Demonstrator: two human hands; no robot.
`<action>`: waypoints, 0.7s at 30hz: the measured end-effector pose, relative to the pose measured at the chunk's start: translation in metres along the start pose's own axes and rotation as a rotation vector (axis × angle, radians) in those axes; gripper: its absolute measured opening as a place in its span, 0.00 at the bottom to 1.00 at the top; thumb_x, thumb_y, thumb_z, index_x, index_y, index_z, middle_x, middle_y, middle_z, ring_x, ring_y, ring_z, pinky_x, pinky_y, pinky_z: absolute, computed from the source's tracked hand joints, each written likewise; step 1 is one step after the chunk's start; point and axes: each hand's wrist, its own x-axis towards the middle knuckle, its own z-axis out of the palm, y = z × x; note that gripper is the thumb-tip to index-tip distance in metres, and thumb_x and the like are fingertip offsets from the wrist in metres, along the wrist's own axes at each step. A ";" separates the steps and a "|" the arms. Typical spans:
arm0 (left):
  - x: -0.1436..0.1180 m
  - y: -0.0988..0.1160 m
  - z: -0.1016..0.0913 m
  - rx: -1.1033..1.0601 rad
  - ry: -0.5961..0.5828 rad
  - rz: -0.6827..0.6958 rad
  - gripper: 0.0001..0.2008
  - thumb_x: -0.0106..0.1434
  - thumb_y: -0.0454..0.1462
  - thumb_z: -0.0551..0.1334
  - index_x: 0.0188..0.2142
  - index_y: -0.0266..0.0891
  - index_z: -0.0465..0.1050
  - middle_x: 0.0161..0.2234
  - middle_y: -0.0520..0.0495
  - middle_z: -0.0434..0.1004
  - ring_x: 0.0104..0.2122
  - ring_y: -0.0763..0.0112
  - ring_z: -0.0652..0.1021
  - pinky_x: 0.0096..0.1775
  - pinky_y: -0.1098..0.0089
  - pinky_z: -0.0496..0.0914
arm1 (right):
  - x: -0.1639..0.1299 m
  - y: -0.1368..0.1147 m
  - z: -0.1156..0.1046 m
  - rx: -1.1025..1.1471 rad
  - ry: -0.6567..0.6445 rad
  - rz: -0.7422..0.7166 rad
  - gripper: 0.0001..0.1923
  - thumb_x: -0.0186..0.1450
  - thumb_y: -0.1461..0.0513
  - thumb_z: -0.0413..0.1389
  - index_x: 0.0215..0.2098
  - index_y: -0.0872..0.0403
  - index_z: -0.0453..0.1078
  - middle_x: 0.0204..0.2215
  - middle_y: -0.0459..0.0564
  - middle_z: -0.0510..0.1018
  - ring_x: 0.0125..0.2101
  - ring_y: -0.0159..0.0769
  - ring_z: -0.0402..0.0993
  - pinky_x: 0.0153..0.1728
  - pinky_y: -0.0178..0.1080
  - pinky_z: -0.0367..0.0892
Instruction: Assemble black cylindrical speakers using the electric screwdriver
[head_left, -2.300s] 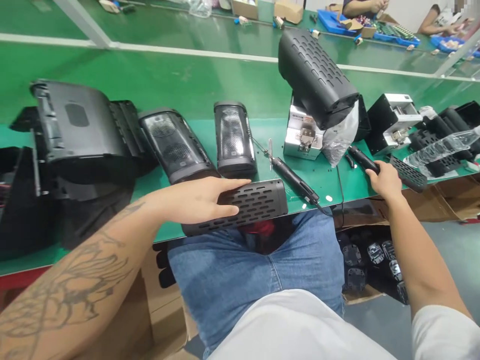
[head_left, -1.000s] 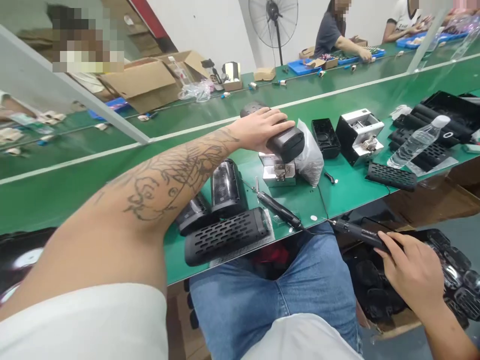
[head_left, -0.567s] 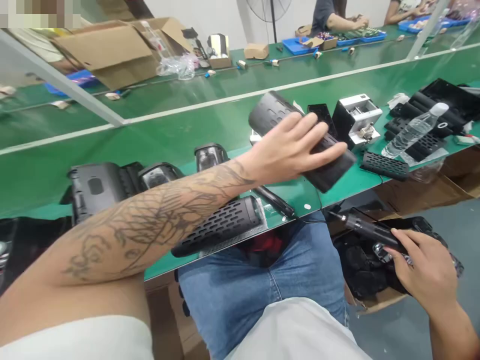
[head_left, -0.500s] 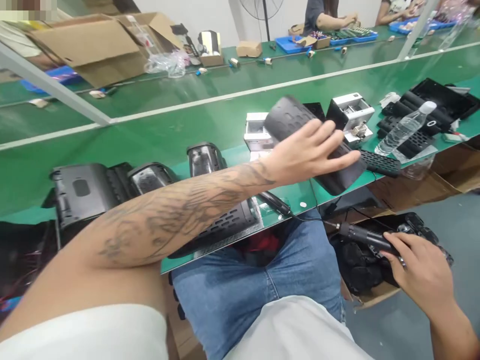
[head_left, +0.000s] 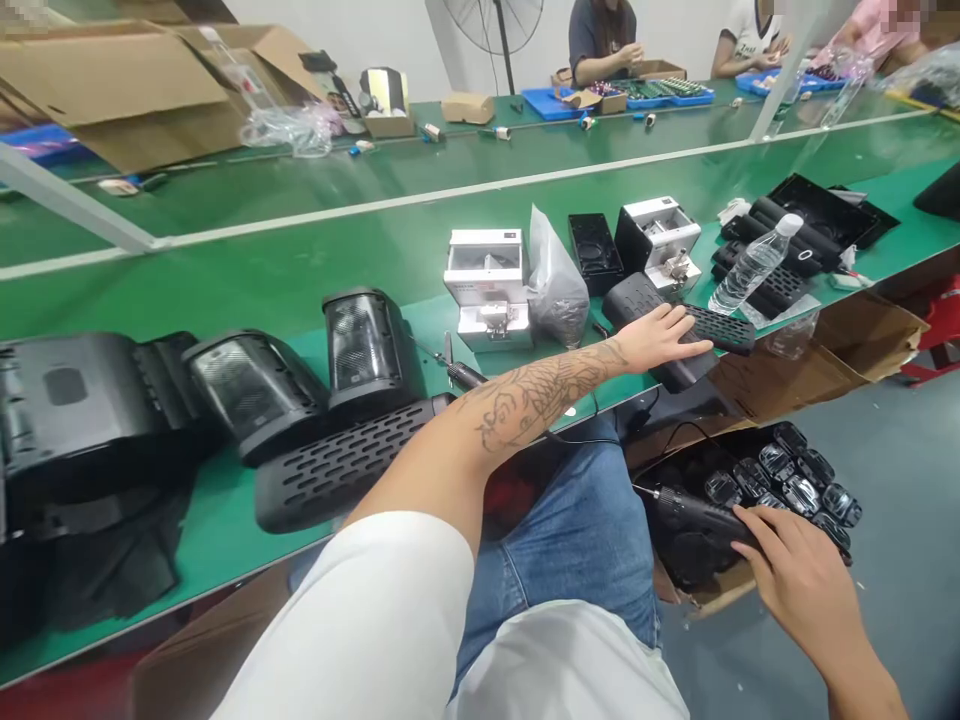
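Observation:
My left hand [head_left: 661, 338] reaches across to the right and grips a black perforated housing [head_left: 634, 295] over the front of the bench, its fingers draped across the top. The hand covers the housing's middle. Low on the right, my right hand [head_left: 806, 560] is closed around the rear of a black electric screwdriver [head_left: 694, 512], whose bit points left. Behind the housing stand a white screw feeder [head_left: 660, 225] and a black open box [head_left: 595, 252]. A second black perforated part [head_left: 720, 328] lies just right of the left hand.
Another screw feeder [head_left: 487, 275], a bag of dark small parts [head_left: 561, 300] and a second screwdriver [head_left: 465, 375] are mid-bench. Black speaker-like units [head_left: 367, 350] line the left, beside a slotted cover [head_left: 345, 465]. A water bottle [head_left: 754, 265] lies right. Below is a carton of black parts [head_left: 720, 600].
My left hand has brought the black housing down from above the bench to the surface beside the other perforated part. The view has turned right; my right hand keeps the screwdriver.

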 end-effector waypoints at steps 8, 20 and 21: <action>0.001 -0.011 0.007 -0.189 -0.114 -0.058 0.52 0.56 0.28 0.71 0.78 0.41 0.55 0.69 0.24 0.68 0.68 0.37 0.72 0.65 0.48 0.65 | 0.017 0.005 -0.004 0.039 -0.015 -0.009 0.13 0.83 0.60 0.53 0.57 0.62 0.72 0.49 0.56 0.78 0.47 0.44 0.73 0.51 0.43 0.66; 0.009 0.024 -0.043 -0.293 -0.062 -0.458 0.32 0.73 0.23 0.51 0.73 0.39 0.67 0.75 0.29 0.65 0.75 0.46 0.69 0.72 0.39 0.63 | 0.091 0.014 -0.038 -0.069 0.012 -0.182 0.10 0.83 0.60 0.54 0.55 0.58 0.73 0.50 0.53 0.81 0.45 0.45 0.78 0.58 0.51 0.62; 0.006 0.032 -0.058 -0.334 -0.033 -0.503 0.29 0.74 0.25 0.52 0.72 0.36 0.68 0.74 0.28 0.66 0.74 0.44 0.70 0.72 0.40 0.63 | 0.094 0.016 -0.040 -0.047 0.005 -0.169 0.11 0.83 0.59 0.55 0.56 0.58 0.73 0.51 0.53 0.81 0.45 0.46 0.78 0.59 0.52 0.61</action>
